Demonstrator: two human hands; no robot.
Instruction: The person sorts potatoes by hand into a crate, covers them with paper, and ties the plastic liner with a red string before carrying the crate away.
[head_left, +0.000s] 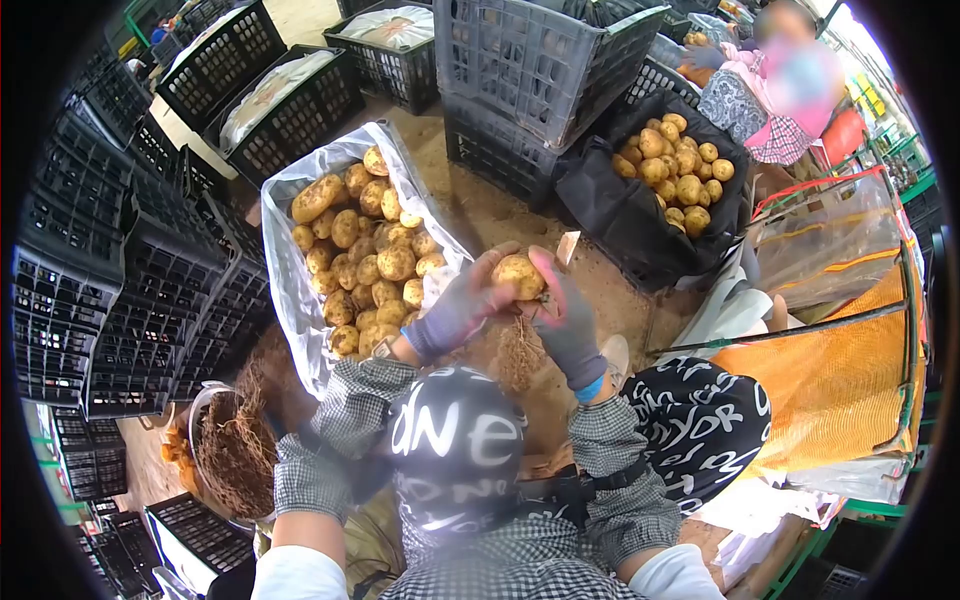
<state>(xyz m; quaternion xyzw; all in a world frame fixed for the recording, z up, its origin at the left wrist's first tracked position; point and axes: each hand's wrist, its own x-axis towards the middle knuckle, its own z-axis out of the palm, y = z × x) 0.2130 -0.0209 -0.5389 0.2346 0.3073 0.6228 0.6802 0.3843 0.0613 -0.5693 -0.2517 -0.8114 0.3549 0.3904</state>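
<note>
Gloved left hand and right hand — close together, fingers curled inward.

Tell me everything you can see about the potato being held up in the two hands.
The potato is a single, roundish one, with yellow-brown skin marked by darker specks and dirt-like patches. It looks whole; its underside is hidden. It sits between the gloved left hand and right hand, whose fingers touch it on either side. Thin, tangled roots show just below it; whether they are attached is unclear.
</note>
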